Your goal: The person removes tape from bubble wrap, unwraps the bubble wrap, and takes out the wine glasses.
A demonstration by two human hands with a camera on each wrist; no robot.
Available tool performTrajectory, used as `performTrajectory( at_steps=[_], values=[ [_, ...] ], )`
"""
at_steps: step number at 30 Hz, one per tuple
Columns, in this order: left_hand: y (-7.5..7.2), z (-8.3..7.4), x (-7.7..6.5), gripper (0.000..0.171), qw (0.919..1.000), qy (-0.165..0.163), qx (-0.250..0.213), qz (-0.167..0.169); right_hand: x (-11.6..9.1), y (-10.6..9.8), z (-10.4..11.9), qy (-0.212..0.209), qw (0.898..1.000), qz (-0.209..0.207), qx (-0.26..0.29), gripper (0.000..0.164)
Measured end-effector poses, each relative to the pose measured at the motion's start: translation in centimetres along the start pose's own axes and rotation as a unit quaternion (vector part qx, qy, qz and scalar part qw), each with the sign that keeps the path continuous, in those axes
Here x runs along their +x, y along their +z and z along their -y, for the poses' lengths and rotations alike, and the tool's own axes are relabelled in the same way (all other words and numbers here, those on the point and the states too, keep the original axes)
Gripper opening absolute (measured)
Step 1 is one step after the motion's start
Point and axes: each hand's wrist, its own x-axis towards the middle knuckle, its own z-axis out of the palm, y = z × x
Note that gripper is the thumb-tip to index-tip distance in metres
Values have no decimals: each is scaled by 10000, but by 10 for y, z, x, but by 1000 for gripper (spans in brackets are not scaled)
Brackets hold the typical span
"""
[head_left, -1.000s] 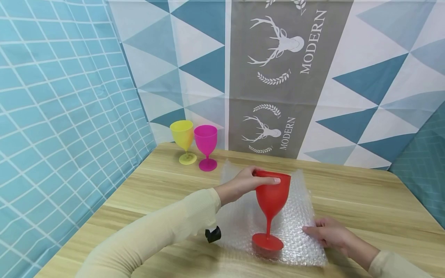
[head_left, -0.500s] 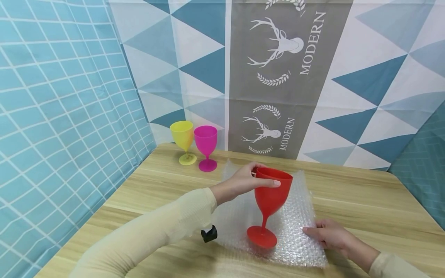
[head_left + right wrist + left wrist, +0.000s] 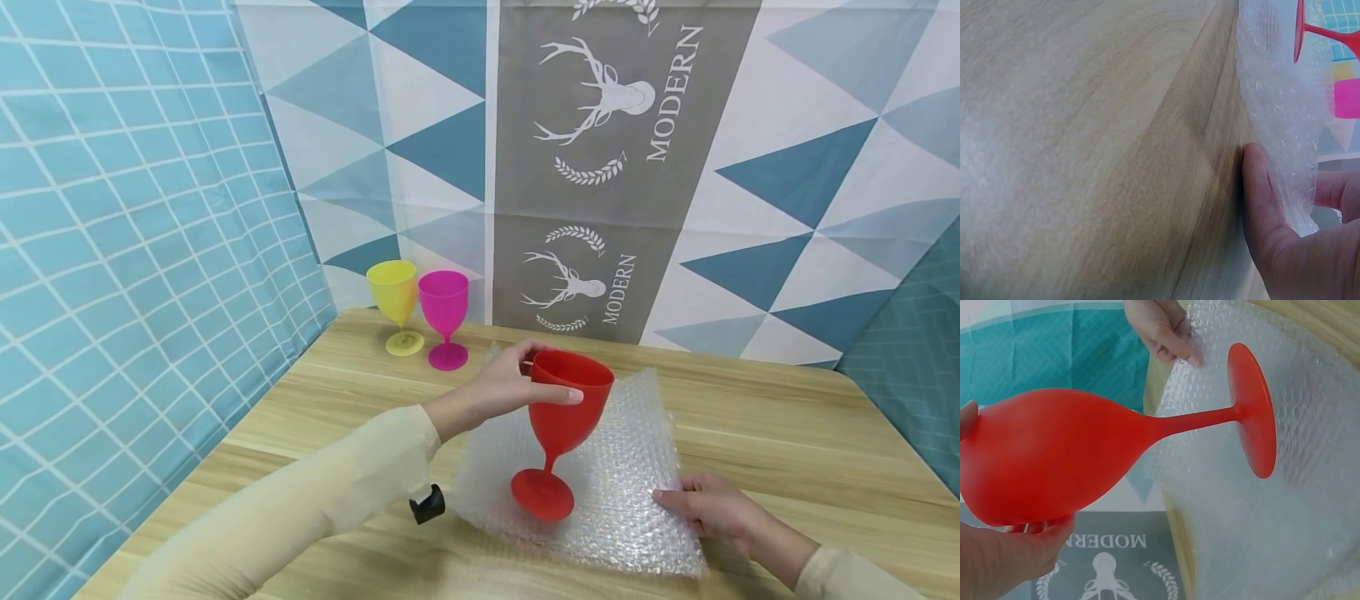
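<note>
A large red goblet [image 3: 564, 417] is gripped around its bowl by my left hand [image 3: 504, 387], thumb across the near side and fingers behind. It leans a little, rim toward the upper right. In the left wrist view the goblet's foot [image 3: 1254, 411] stands off from the bubble wrap [image 3: 1235, 531], apart from its surface. Under the goblet the clear bubble wrap [image 3: 626, 508] lies spread on the table. My right hand [image 3: 712, 508] pinches its right edge between thumb and fingers; the right wrist view shows the sheet [image 3: 1285, 119] passing between thumb and fingers.
Toward the back left stand a yellow goblet [image 3: 393, 296] and a magenta goblet [image 3: 446, 304], side by side on the wooden table [image 3: 337, 417]. A patterned curtain [image 3: 435, 125] hangs behind the table's back edge. A black band piece [image 3: 427, 504] shows below my left sleeve.
My left hand has carried the red goblet left and slightly up, tilting it so that its rim opening shows more. My right hand has stayed at the wrap's edge.
</note>
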Motion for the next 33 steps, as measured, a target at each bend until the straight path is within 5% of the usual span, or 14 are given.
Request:
performTrajectory(
  at_steps=[11, 33],
  values=[
    [-28, 0, -13, 64, 9995, 11, 12, -325, -3, 1, 4, 156, 9996, -136, -176, 20],
    [-75, -3, -32, 62, 9941, 629, -337, -822, -8, 1, 5, 325, 9992, -169, -184, 19]
  ],
)
